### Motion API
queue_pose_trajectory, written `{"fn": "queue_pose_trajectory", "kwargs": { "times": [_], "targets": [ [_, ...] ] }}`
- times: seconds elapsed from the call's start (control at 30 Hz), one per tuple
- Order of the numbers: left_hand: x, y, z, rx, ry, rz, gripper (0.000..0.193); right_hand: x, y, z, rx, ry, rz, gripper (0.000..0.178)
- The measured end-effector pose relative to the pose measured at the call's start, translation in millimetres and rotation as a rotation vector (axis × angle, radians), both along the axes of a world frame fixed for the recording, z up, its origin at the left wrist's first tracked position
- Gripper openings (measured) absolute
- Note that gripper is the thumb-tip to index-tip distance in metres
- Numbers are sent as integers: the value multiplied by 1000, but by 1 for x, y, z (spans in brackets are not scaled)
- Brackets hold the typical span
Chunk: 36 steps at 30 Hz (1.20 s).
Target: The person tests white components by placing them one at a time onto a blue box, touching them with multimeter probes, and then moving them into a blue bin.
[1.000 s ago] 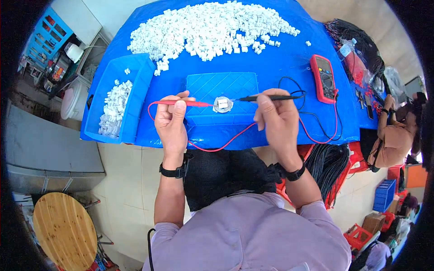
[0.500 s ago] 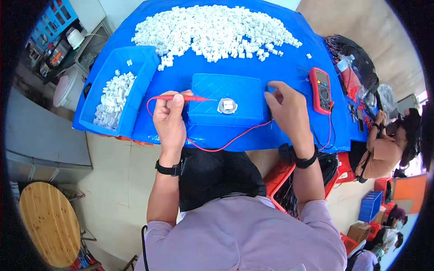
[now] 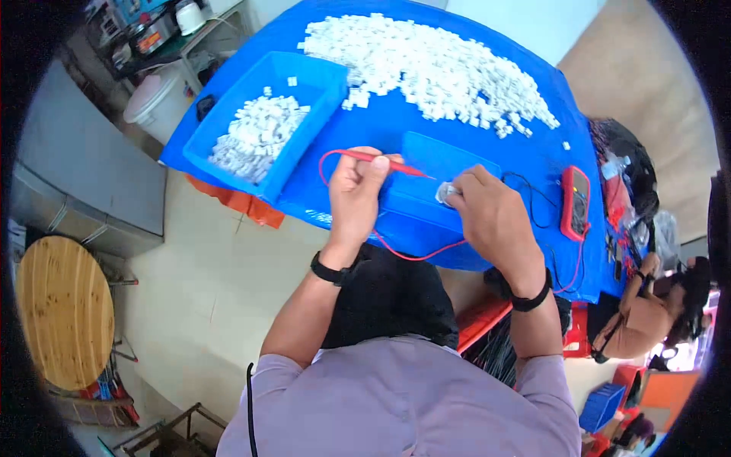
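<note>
My left hand (image 3: pixel 354 202) is closed around a red test probe (image 3: pixel 400 165), whose thin metal tip points right. A red lead loops from the probe and runs in front of an upturned blue plastic box (image 3: pixel 438 152). On that box is a small white block (image 3: pixel 445 190) in a pale round holder, partly covered by my right fingers. Thumb and fingers of my right hand (image 3: pixel 499 217) pinch at the block, close to the probe tip. A red multimeter (image 3: pixel 575 202) lies beyond my right hand, with a red lead coming from its lower end.
A wide heap of white blocks (image 3: pixel 426 65) covers the far side of the blue table (image 3: pixel 373 122). At the left, a blue bin (image 3: pixel 320 114) holds more such blocks. A black wire (image 3: pixel 537 202) lies near the meter. Another person (image 3: pixel 647 305) sits at the right.
My right hand has moved left and down onto the white block, closing its fingers there. The left hand still holds the probe. The whole view has shifted and turned.
</note>
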<state>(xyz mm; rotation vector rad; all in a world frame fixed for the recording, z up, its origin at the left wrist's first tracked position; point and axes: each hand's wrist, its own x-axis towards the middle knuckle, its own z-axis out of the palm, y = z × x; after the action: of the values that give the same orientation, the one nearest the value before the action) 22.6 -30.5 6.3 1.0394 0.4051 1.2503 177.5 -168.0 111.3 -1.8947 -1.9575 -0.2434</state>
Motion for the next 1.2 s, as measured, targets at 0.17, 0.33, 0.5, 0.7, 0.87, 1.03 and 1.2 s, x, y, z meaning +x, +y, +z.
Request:
{"fn": "queue_pose_trajectory", "kwargs": {
  "times": [0.17, 0.33, 0.5, 0.7, 0.87, 1.03, 1.2],
  "targets": [
    [-13, 1, -3, -17, -18, 5, 11, -4, 4, 3, -60, -76, 10, 6],
    [-3, 1, -1, -12, -10, -65, 13, -26, 13, 40, 53, 260, -18, 9],
    [-8, 0, -19, -157, -84, 56, 22, -94, 111, 49, 411, 375, 224, 19],
    [-10, 2, -1, 0, 0, -8, 19, 39, 131, 34, 235, 70, 158, 15],
    [-1, 3, 3, -15, -14, -25, 20, 196, 120, -20, -70, -210, -86, 10],
    [-6, 3, 1, -27, 13, 2, 18, 210, 120, -49, -276, -34, -98, 19],
    [-9, 3, -1, -53, 3, 26, 16, 165, 94, -12, -93, 160, -146, 21]
  ]
}}
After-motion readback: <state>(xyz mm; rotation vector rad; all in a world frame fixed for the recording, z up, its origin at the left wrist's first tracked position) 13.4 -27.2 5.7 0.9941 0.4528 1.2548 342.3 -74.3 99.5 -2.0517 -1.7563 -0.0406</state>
